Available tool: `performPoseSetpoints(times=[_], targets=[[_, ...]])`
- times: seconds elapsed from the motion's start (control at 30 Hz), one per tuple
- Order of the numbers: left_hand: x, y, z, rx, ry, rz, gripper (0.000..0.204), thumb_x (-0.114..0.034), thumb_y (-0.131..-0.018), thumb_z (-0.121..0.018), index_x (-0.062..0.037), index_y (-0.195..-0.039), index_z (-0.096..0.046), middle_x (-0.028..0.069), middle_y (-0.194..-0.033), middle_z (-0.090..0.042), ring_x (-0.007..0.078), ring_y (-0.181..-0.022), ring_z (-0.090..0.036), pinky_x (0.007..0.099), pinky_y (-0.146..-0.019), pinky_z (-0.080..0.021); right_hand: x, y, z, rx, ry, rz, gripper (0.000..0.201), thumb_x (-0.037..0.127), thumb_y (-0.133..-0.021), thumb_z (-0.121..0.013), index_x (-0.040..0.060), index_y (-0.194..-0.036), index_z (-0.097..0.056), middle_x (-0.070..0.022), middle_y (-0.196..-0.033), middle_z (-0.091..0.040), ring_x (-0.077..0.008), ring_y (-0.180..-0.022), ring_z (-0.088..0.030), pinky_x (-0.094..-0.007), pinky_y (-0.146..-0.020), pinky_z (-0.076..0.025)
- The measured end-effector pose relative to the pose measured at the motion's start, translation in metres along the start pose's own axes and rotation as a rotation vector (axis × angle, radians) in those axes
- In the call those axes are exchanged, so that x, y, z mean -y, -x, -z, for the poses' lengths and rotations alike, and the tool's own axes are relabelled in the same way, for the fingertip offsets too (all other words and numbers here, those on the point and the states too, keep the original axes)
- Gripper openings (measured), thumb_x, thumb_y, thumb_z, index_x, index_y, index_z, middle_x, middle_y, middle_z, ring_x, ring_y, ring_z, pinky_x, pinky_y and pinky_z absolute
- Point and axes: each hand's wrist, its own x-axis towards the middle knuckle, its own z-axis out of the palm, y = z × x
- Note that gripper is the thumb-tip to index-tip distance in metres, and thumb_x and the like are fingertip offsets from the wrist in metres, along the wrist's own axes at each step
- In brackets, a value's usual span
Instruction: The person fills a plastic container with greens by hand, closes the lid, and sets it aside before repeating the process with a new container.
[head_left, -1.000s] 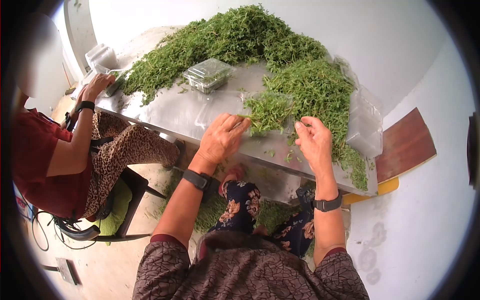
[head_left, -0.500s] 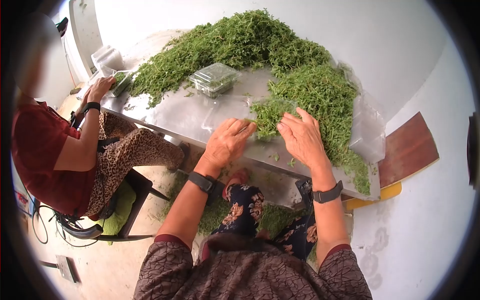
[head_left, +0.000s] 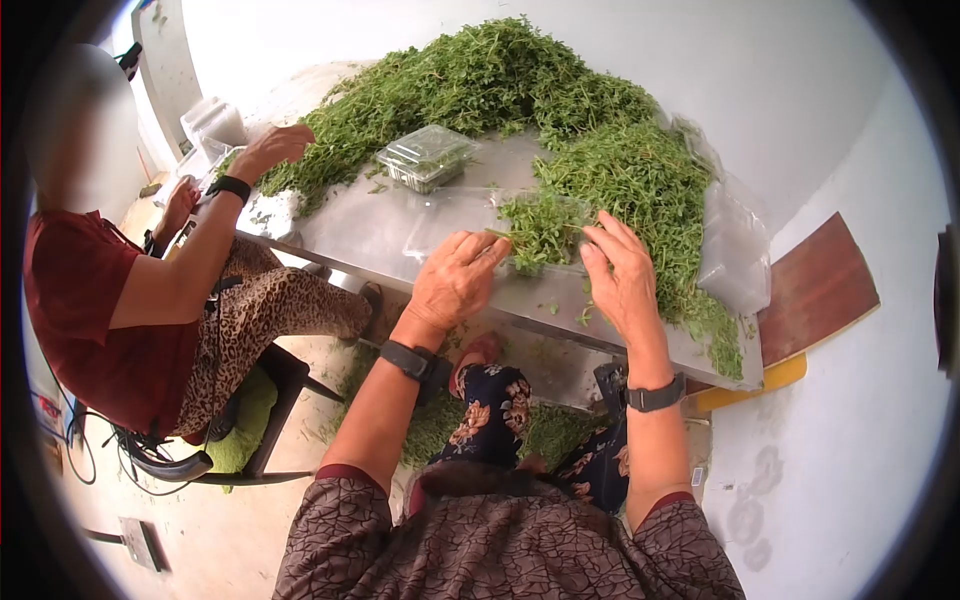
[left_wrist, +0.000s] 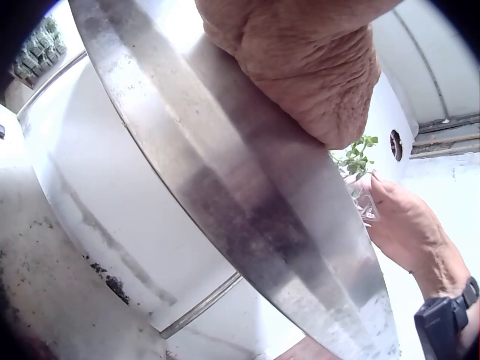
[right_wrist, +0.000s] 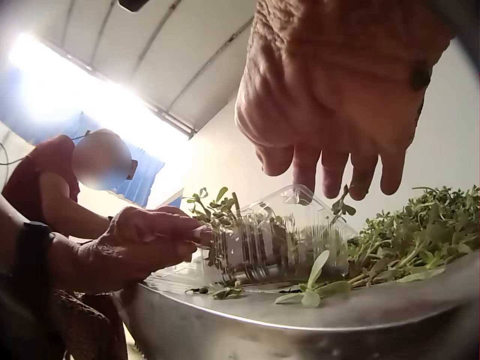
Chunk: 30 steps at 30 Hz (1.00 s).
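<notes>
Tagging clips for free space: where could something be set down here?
Widest: metal table left of the open box, in front of the closed box. Smaller: between the closed box and the green heap. Crowded: the open box's filled half, between left hand and right hand, and beside the stacked containers.

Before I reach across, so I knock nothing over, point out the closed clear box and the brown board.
Closed clear box (head_left: 430, 146): head view, lid.
Brown board (head_left: 820, 288): head view, flat face.

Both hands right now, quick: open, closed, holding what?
Left hand: closed, apparently pinching green stems beside the clear container.
Right hand: open, fingers extended near the container, no grip visible.
</notes>
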Motion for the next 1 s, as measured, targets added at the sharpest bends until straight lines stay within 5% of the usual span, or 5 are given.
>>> performPoseSetpoints(times=[0.17,0.57,0.67,0.9,1.0], targets=[[-0.002,-0.002,0.002,0.046,0.019,0.019,0.041,0.001,-0.067,-0.061,-0.0034,-0.108,-0.059,0.0103,-0.101,-0.059,0.0288,-0.083,-0.057,0.0377,-0.073,-0.047,-0.006,0.033,-0.002,-0.047,-0.217,-0.185,0.032,0.019,-0.087,-0.060,-0.0014,-0.112,-0.061,-0.0238,-0.120,-0.057,-0.0376,-0.110,-0.055,-0.0421,-0.093,-0.044],[-0.002,-0.004,0.002,0.081,-0.036,-0.013,0.032,-0.011,-0.077,-0.063,-0.0045,-0.108,-0.058,0.0093,-0.100,-0.057,0.0271,-0.084,-0.053,0.0366,-0.076,-0.045,-0.017,0.044,-0.019,-0.226,-0.326,-0.154,0.039,0.021,-0.088,-0.060,-0.0001,-0.120,-0.055,-0.0226,-0.118,-0.058,-0.0352,-0.106,-0.058,-0.0395,-0.088,-0.047],[-0.002,-0.005,0.001,0.055,-0.021,-0.032,0.033,-0.010,-0.075,-0.064,-0.0046,-0.107,-0.058,0.0085,-0.098,-0.057,0.0267,-0.083,-0.054,0.0362,-0.075,-0.046,-0.013,0.036,-0.013,-0.167,-0.393,-0.357,0.040,0.022,-0.089,-0.059,-0.0012,-0.121,-0.054,-0.0226,-0.118,-0.059,-0.0340,-0.105,-0.059,-0.0386,-0.086,-0.049],[0.000,-0.003,0.001,0.078,-0.044,-0.026,0.036,-0.008,-0.073,-0.065,-0.0048,-0.108,-0.058,0.0081,-0.098,-0.057,0.0263,-0.084,-0.055,0.0360,-0.075,-0.046,-0.010,0.014,-0.015,-0.203,-0.277,-0.120,0.037,0.023,-0.089,-0.058,-0.0003,-0.119,-0.057,-0.0189,-0.116,-0.061,-0.0335,-0.112,-0.055,-0.0409,-0.093,-0.043],[-0.003,-0.003,0.004,0.084,-0.037,-0.004,0.037,-0.004,-0.073,-0.064,-0.0042,-0.109,-0.059,0.0090,-0.101,-0.058,0.0274,-0.085,-0.056,0.0369,-0.076,-0.047,0.004,0.010,-0.018,-0.086,-0.015,0.014,0.023,0.019,-0.086,-0.059,0.0025,-0.099,-0.067,-0.0115,-0.113,-0.064,-0.0304,-0.114,-0.051,-0.0421,-0.099,-0.036]])
